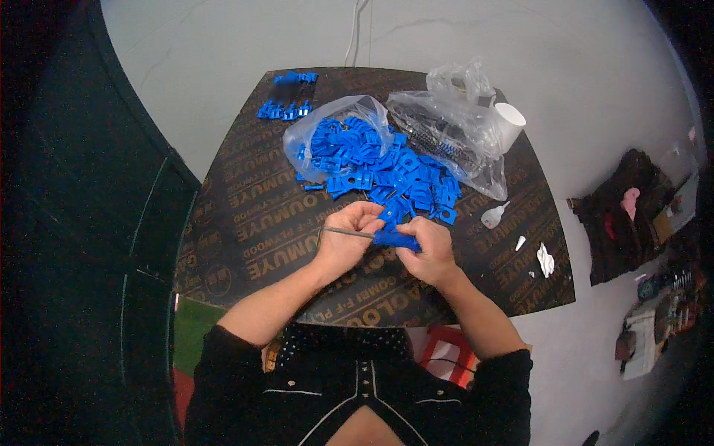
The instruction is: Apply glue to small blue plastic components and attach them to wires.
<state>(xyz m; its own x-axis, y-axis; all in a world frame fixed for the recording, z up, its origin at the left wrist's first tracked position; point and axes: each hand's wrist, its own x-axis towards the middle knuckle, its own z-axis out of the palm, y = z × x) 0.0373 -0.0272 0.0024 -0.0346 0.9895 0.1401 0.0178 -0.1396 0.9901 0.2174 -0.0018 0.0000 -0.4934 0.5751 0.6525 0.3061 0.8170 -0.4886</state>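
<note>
- Counter: dark printed plywood; from where I stand, the person works at its near edge.
- Left hand: fingers curled closed about a thin metal rod, lying crosswise; fingertips near the blue parts.
- Right hand: thumb and fingers closed on a blue plastic piece, located between both hands, above the counter. Exact grip partly hidden.
- Directly beyond: heaped blue plastic parts, some within a clear bag.
- Right of heap: second clear bag containing dark pieces, unidentifiable; white cup beside it.
- Far left corner: more blue parts, grouped separately.
- Right side: crumpled white tissue.
</note>
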